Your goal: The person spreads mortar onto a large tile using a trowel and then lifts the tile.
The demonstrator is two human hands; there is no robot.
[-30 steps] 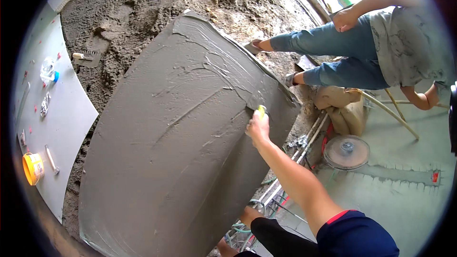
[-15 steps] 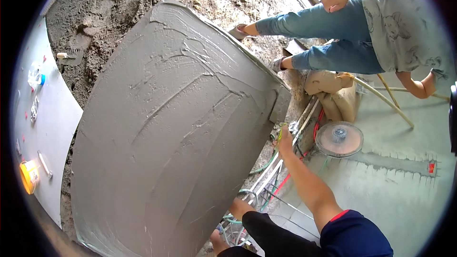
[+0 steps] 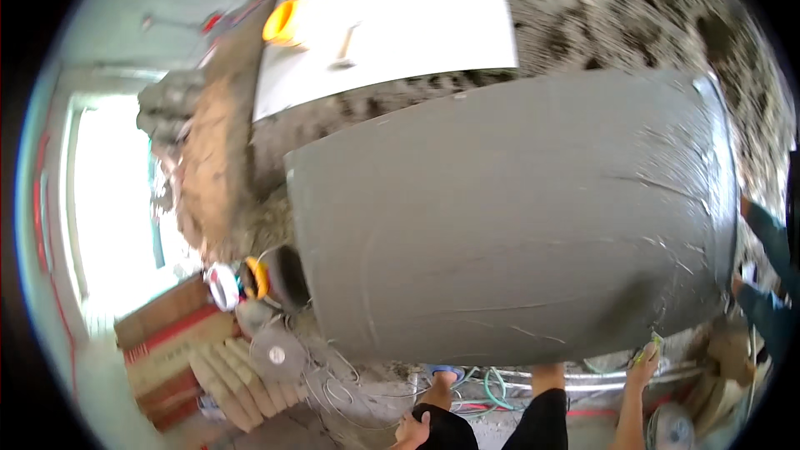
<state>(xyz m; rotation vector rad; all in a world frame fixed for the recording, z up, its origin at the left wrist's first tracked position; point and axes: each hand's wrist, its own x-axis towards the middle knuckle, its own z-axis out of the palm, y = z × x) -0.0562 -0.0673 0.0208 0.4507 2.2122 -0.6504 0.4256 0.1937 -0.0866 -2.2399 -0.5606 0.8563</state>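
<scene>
A large slab coated with grey mortar lies in front of me. Its coat is mostly smooth, with ridges and wet, shiny streaks toward the right end. At its near right edge my right hand is closed round the yellow-green handle of a trowel. Blur and mortar make the blade hard to pick out. My left hand rests on my dark-clothed leg at the bottom, away from the slab, its fingers looking loosely spread and without any tool.
Beyond the slab lies a white panel bearing a yellow bucket and a mallet-like tool. Cardboard boxes and a round fan stand at left. Hoses run by my feet. Another person's legs are at right.
My view has swung left, bringing the doorway and boxes into sight. My right hand still grips the trowel at the slab's edge. My left hand has come into view.
</scene>
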